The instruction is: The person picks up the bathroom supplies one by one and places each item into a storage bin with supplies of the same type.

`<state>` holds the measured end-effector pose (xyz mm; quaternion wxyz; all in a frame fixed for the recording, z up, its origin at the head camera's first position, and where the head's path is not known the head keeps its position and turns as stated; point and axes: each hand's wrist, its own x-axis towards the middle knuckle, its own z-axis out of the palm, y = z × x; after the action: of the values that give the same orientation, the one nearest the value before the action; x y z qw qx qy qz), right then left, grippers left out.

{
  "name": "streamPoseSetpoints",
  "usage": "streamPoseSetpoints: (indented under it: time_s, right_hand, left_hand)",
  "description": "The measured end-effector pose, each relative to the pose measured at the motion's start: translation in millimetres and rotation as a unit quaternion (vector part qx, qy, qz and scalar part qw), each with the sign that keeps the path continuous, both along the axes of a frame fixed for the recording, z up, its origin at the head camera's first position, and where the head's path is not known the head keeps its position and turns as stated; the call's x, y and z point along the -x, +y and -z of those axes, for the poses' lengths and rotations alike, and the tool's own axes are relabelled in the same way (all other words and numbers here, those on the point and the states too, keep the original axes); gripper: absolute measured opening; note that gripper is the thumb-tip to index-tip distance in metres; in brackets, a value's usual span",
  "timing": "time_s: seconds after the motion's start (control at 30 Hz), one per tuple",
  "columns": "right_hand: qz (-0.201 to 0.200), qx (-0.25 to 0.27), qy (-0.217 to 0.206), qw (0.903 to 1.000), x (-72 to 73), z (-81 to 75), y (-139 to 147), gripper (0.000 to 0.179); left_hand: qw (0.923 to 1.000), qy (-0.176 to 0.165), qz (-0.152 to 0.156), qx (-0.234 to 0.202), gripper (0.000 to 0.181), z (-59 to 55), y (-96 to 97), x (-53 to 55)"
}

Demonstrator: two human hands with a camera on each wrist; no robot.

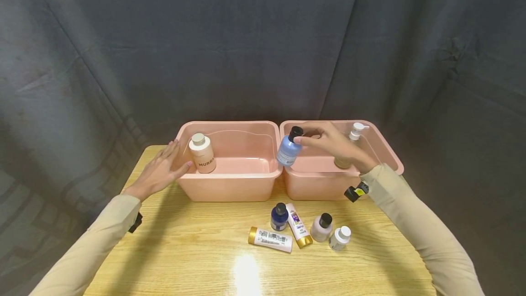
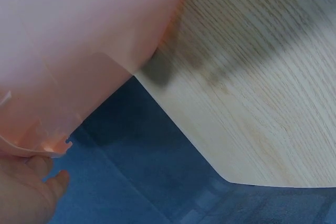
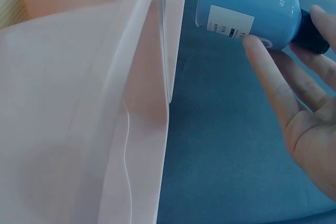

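My right hand (image 1: 328,138) pinches a blue bottle (image 1: 289,150) by its black cap. The bottle tilts above the place where the two pink bins meet; in the right wrist view, its barcode label faces the camera and the forefinger touches its side. At the far left, my left hand (image 1: 161,170) rests at the rim of the left pink bin (image 1: 230,188), its fingers extended in the head view. A large white bottle (image 1: 202,154) stands inside that bin. Behind my right hand, the right pink bin (image 1: 316,188) holds a pump bottle (image 1: 356,132), partly hidden by the hand.
In front of the bins on the wooden table (image 1: 185,250) are a dark blue bottle (image 1: 279,218), two gold-capped tubes, one a white tube (image 1: 273,240), a pale bottle with a black cap (image 1: 321,228) and a small white bottle (image 1: 339,239). A dark curtain (image 1: 246,49) hangs behind.
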<state>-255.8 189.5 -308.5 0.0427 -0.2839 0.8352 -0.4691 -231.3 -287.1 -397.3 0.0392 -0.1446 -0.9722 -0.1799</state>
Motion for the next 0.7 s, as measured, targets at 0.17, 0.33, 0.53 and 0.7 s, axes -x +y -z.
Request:
streamPoseSetpoints:
  time_s: [0.17, 0.33, 0.53, 0.7]
  right_hand:
    - [-0.003, -0.001, 0.001, 1.0000, 5.9, 0.1, -8, 0.034]
    - [-0.002, -0.008, 0.021, 0.9997, 11.9, -0.1, -14, 0.038]
    - [-0.012, -0.009, 0.025, 0.9996, 20.5, 1.2, -21, 0.045]
    - [-0.022, -0.003, 0.024, 0.9995, 25.5, 3.1, -29, 0.042]
  left_hand:
    - [1.0000, -0.003, -0.002, 0.000, 0.087, -0.3, -0.1, -0.1]
    - [0.9999, -0.009, -0.006, 0.001, 0.088, -0.4, -0.6, 0.0]
    - [1.0000, -0.009, -0.004, -0.001, 0.086, 0.8, -1.9, 1.2]
    - [1.0000, -0.006, -0.004, -0.001, 0.083, 1.3, -2.7, 0.9]
